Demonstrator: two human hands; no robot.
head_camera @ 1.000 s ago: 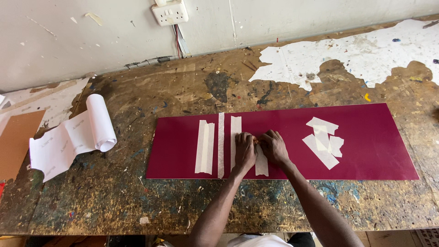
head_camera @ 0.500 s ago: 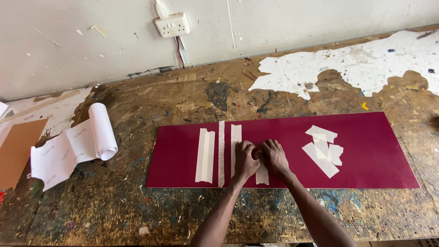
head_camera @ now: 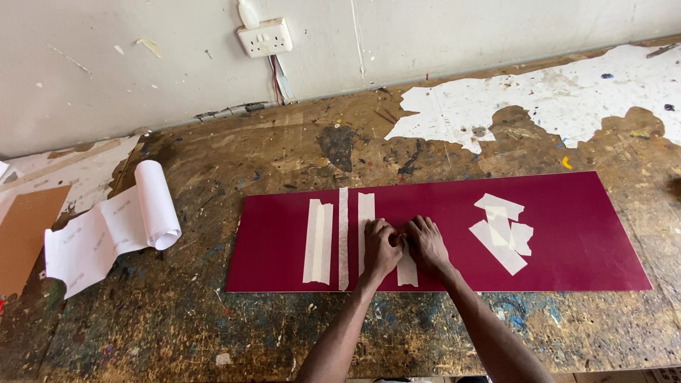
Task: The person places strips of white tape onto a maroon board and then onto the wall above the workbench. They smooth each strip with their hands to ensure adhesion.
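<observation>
I see my two hands side by side on a long dark red board (head_camera: pixel 567 234), with the fingertips of both meeting at one spot. My left hand (head_camera: pixel 381 246) has its fingers curled in, and my right hand (head_camera: pixel 426 243) has its fingers bent too, and both press down on a white strip of tape (head_camera: pixel 406 271) that sticks out from under them toward the near edge of the board. I cannot tell if the fingers pinch the tape or just push on it, because the knuckles hide the tips. Just left of my left hand there are three more pale strips lying straight across the board from far to near: a wide strip (head_camera: pixel 366 206), then a thin strip (head_camera: pixel 343 237), then a double strip (head_camera: pixel 318 241) a little more to the left. To the right of my right hand, a bit apart, is a messy pile of white tape scraps (head_camera: pixel 502 230) stuck on the red board. The board lies flat on a brown, paint-spotted workbench (head_camera: pixel 213 319). Far to the left on the bench is a curled white paper sheet (head_camera: pixel 113 223). On the far wall there is a white wall socket (head_camera: pixel 264 37)
</observation>
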